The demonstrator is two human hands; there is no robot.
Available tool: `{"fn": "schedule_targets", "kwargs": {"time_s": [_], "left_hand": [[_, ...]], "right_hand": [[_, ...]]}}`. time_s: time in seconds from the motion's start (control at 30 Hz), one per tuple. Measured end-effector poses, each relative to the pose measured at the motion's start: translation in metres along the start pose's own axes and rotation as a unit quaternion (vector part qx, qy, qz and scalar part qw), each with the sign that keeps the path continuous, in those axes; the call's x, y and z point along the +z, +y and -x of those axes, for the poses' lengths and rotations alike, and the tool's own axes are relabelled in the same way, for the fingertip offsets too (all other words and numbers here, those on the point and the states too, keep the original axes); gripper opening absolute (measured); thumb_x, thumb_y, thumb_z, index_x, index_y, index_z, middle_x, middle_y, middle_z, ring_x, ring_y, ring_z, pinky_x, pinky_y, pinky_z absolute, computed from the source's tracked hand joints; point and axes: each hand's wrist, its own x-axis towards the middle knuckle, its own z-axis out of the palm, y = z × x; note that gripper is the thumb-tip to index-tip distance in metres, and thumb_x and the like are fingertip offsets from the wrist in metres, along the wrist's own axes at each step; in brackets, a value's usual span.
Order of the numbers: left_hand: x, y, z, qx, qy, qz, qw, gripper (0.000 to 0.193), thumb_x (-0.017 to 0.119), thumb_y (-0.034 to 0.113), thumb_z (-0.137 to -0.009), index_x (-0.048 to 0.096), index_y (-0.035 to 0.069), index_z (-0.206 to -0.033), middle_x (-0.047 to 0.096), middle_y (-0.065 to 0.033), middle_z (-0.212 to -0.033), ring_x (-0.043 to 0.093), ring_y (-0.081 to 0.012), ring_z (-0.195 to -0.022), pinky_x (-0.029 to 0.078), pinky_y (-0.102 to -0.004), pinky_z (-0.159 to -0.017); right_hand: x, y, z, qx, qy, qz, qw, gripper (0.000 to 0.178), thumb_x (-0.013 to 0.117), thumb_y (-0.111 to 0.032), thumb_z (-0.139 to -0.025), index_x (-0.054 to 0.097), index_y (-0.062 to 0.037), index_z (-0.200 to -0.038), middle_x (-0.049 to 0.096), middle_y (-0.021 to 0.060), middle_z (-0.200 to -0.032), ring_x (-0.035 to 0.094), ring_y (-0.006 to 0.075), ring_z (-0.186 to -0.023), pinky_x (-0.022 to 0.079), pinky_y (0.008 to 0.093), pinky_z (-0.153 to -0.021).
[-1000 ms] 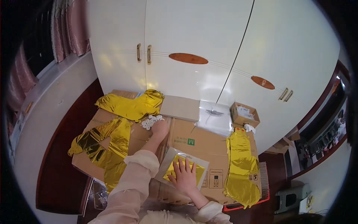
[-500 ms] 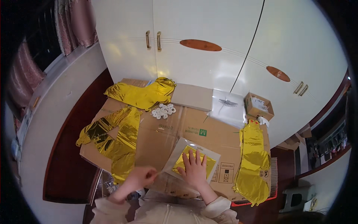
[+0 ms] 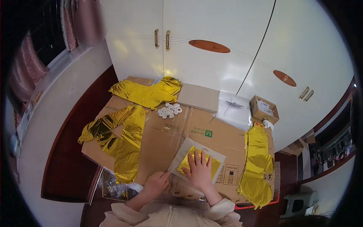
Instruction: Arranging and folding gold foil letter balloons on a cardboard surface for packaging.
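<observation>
A clear-fronted plastic bag (image 3: 182, 153) with a folded gold foil balloon (image 3: 215, 165) inside lies tilted on the cardboard. My right hand (image 3: 199, 173) rests flat on it, fingers spread over the gold foil. At the bag's lower left edge, my left hand (image 3: 155, 184) is closed, its thumb and forefinger pinching the plastic. Flat gold foil balloons lie around: one shaped like an A (image 3: 130, 142) at the left, another (image 3: 145, 94) at the back left, and a long one (image 3: 258, 164) at the right.
Behind the bag sits a pile of small white rings (image 3: 169, 110). A stack of clear bags (image 3: 234, 107) and a small cardboard box (image 3: 264, 109) stand at the back right, before a white cabinet (image 3: 211, 19). An open box of packets (image 3: 113, 187) is below the left edge.
My left hand has moved right and down to the bag's lower left edge, where its fingers now pinch. My right hand stays flat on the bag. The view has shifted slightly.
</observation>
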Motion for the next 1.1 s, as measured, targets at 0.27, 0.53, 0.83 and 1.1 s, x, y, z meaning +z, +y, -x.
{"fn": "schedule_targets", "kwargs": {"time_s": [0.27,0.53,0.83,1.1], "left_hand": [[0.008,-0.006,-0.004,-0.008,-0.012,0.017,1.0,0.017,0.067,0.013,-0.084,0.066,0.005,-0.098,0.059,-0.0098,-0.079,0.063,-0.027,-0.073,0.054,-0.0377,-0.063],[0.012,-0.008,-0.002,-0.013,0.04,0.048,0.998,0.015,0.068,0.008,-0.081,0.065,0.004,-0.095,0.06,-0.0094,-0.08,0.063,-0.0273,-0.073,0.054,-0.0376,-0.064],[0.013,-0.007,-0.001,0.0,0.064,0.074,0.995,0.016,0.069,0.007,-0.08,0.065,0.003,-0.095,0.061,-0.0099,-0.082,0.064,-0.0279,-0.074,0.054,-0.0375,-0.066],[0.013,-0.01,-0.001,-0.009,0.019,0.085,0.996,0.015,0.066,0.008,-0.082,0.065,0.003,-0.096,0.06,-0.0107,-0.083,0.063,-0.029,-0.076,0.054,-0.0386,-0.068]], "right_hand": [[0.002,0.0,0.0,-0.006,0.006,-0.007,1.0,0.07,0.042,-0.058,-0.095,0.036,-0.0142,-0.149,0.033,0.0153,-0.154,0.019,0.0388,-0.146,0.01,0.0653,-0.113],[0.002,0.0,0.001,-0.007,0.006,-0.017,1.0,0.068,0.042,-0.057,-0.096,0.038,-0.0135,-0.148,0.033,0.0157,-0.154,0.019,0.0394,-0.146,0.01,0.0657,-0.113],[0.003,0.0,0.0,-0.011,0.019,-0.017,1.0,0.067,0.043,-0.056,-0.095,0.041,-0.0124,-0.146,0.035,0.0168,-0.152,0.021,0.0403,-0.145,0.011,0.0659,-0.112],[0.005,0.001,0.0,-0.014,0.034,-0.021,0.999,0.068,0.045,-0.057,-0.094,0.043,-0.0122,-0.145,0.036,0.0175,-0.152,0.022,0.0406,-0.144,0.011,0.0656,-0.112]]}}
